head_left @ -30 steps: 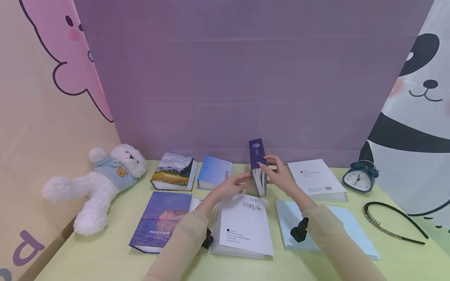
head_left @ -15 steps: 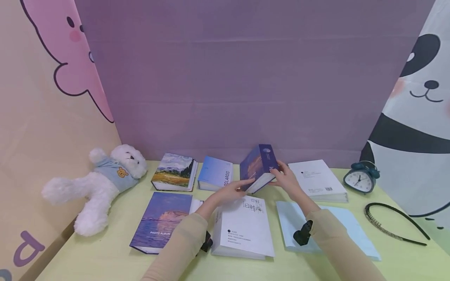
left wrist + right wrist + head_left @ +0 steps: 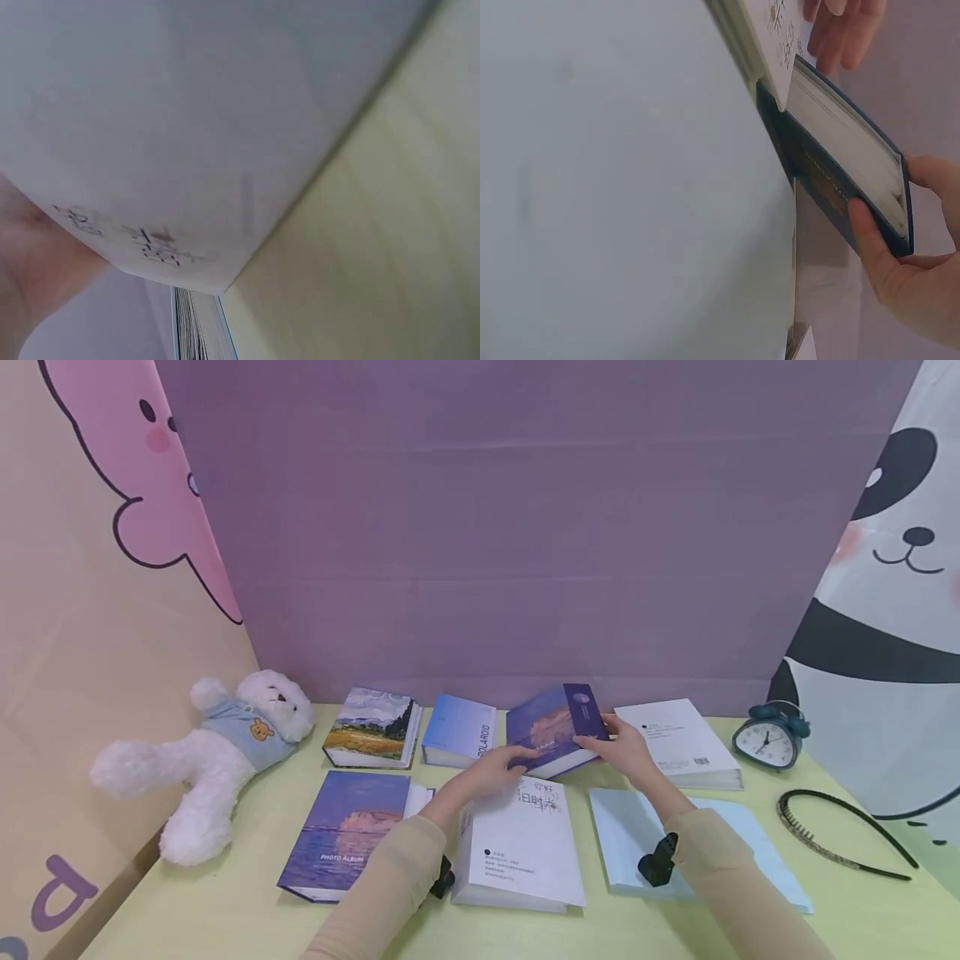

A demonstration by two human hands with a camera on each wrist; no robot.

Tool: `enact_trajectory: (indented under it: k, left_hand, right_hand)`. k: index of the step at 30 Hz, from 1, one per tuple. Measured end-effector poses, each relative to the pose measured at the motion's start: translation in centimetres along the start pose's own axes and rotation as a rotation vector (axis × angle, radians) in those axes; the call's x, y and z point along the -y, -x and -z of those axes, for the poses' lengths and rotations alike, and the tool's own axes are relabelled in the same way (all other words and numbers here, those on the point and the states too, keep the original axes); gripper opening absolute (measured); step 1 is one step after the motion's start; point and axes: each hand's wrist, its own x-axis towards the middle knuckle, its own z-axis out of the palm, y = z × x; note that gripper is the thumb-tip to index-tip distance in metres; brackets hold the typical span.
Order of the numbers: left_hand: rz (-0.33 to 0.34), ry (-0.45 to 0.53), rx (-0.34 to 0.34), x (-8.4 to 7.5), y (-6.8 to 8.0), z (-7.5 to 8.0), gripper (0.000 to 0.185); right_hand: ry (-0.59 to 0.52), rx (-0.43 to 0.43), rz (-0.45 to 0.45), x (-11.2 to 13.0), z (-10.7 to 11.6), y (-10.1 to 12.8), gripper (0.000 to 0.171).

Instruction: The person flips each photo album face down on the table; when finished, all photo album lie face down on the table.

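Purple backdrop [image 3: 525,527]; right hand [image 3: 628,748] grips album [image 3: 551,727] (left hand [image 3: 491,771] alongside).

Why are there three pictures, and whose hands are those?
They're one person's bare hands; no robot! The wide picture comes from a camera on the person's head, looking down. The other two come from little wrist cameras, so nearby things look huge. The right hand grips a thick purple-blue album near its spine, while the left hand is at its other side. Around it on the pale yellow-green table are other books, a fluffy white toy, an alarm clock and a black headband.
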Motion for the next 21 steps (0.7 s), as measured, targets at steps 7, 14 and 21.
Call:
enact_trajectory:
  k: [7, 14, 21]
  left_hand:
    - [0.076, -0.034, 0.031, 0.3, -0.2, -0.3, 0.039]
    - [0.12, -0.089, 0.086, -0.3, -0.1, -0.4, 0.052]
    - [0.136, -0.141, 0.108, -0.4, -0.1, -0.6, 0.053]
  right_hand:
    - [0.065, 0.002, -0.032, 0.0, 0.4, 0.6, 0.072]
    - [0.174, 0.004, -0.063, -0.5, 1.0, 0.9, 0.071]
    - [0.226, 0.048, -0.098, -1.1, 1.2, 1.0, 0.067]
